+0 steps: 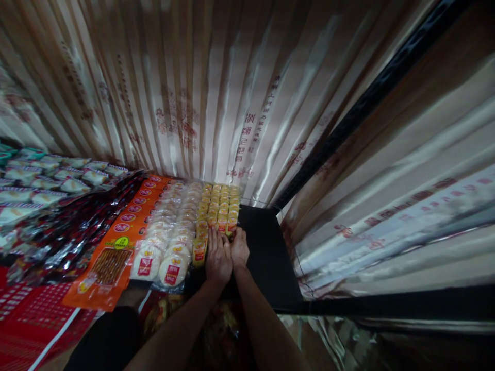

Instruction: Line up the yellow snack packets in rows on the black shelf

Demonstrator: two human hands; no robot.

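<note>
Rows of small yellow snack packets (pixel 220 201) stand on the black shelf. My left hand (pixel 218 260) lies at the front of these rows, its fingers stretched forward against the front packets. Close beside it, my right hand (pixel 240 248) has its fingers bent around the front end of the right-hand rows, on a small yellow packet (pixel 231 226); the fingertips are partly hidden. Just left of my hands are rows of round white crackers in clear wrappers (pixel 175 265) with red labels.
Farther left lie orange snack bags (pixel 106 263), dark red shiny packets (pixel 81 232) and white packets (pixel 27 198). The black shelf (pixel 268 252) reaches a black upright post (pixel 332 129). Printed pleated curtains (pixel 216 93) hang behind. A red basket (pixel 38 319) is at lower left.
</note>
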